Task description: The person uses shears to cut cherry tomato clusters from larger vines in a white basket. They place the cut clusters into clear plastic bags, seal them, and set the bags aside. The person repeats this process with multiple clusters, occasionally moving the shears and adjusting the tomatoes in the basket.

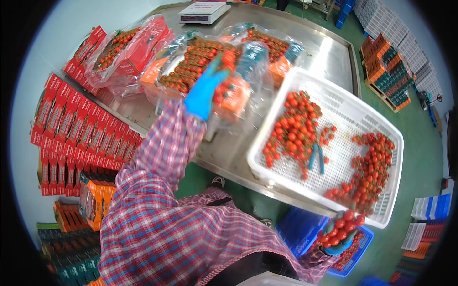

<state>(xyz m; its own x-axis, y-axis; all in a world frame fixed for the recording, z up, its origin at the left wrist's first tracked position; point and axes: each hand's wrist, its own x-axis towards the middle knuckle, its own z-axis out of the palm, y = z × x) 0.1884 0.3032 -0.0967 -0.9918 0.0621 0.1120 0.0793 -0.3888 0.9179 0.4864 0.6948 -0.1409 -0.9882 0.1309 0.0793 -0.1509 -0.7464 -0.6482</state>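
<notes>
My left hand [204,91], in a blue glove, reaches over a plastic-lined box of cherry tomatoes [193,64]. Its blurred fingers close around a small bunch of cherry tomatoes [229,58] above the box's right end. At the lower right, my gloved right hand [341,244] grips another bunch of cherry tomatoes [339,229], just outside the near corner of a white perforated crate [329,88]. Inside that crate lie two heaps of tomatoes on the vine, one left [296,126] and one right [374,167]. Blue-handled snips [315,157] rest beside the left heap.
More lined tomato boxes stand on the metal table, one behind right [267,43] and a red one left [117,47]. A scale [204,13] sits at the back. Stacked red cartons [78,126] line the left side. Below my right hand is a blue crate [355,257] with tomatoes.
</notes>
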